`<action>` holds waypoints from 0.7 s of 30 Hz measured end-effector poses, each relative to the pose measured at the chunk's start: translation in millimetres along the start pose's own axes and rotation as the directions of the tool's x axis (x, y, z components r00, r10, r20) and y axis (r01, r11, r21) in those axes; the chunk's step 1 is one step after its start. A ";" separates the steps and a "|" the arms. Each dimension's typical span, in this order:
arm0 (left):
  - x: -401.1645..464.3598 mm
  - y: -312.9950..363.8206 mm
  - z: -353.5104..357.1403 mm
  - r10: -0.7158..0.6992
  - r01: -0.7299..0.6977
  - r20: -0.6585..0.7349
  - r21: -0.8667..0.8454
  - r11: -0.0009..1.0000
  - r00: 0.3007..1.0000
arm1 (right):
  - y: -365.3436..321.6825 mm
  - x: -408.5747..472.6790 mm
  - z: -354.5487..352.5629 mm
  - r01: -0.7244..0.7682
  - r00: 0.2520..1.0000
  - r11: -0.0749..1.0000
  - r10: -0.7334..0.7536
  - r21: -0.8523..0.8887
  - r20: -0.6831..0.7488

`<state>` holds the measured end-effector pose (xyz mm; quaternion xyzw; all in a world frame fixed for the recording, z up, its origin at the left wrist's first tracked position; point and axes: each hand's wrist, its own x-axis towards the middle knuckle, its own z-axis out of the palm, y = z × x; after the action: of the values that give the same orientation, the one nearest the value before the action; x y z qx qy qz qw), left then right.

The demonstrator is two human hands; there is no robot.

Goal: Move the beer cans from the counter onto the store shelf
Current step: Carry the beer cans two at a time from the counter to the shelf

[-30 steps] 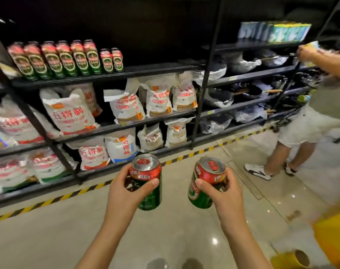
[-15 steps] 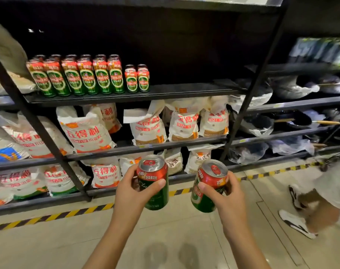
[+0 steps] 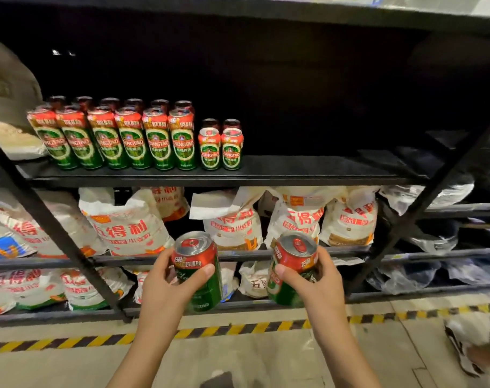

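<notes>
The left can [image 3: 198,271] is sitting upright in the left hand [image 3: 165,292], whose thumb and fingers are curling round its side; the right can [image 3: 291,268] is leaning a little and the right hand [image 3: 318,287] is wrapping round it in the same way; both cans are hanging in the air in front of the flour bags [image 3: 232,225], below the shelf [image 3: 308,170]. On that shelf tall cans [image 3: 112,138] are standing in rows at the left, and short cans [image 3: 221,148] are standing just beside them; a striped line [image 3: 238,329] is running along the floor [image 3: 238,359] under the hands.
</notes>
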<state>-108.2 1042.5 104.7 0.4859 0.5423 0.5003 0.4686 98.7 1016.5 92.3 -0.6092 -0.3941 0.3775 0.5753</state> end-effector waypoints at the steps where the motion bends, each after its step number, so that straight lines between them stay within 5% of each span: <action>1: 18.0 -0.4 3.5 -0.002 0.002 0.001 -0.005 1.000 1.000 | -1.2 16.4 3.9 -0.006 1.000 1.000 0.006 -0.002 -0.005; 12: 170.3 7.9 90.7 -0.044 0.045 0.200 0.001 0.999 0.979 | -16.3 156.6 -1.8 -0.010 0.997 1.000 0.008 -0.024 -0.081; 21: 245.3 7.8 168.8 -0.059 0.061 0.163 -0.009 0.998 0.985 | -11.3 263.8 -25.3 -0.005 1.000 0.999 0.005 -0.048 0.003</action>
<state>38.4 1301.6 96.9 0.5050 0.5131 0.4486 0.5296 227.9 1247.8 103.3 -0.6233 -0.4023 0.3703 0.5591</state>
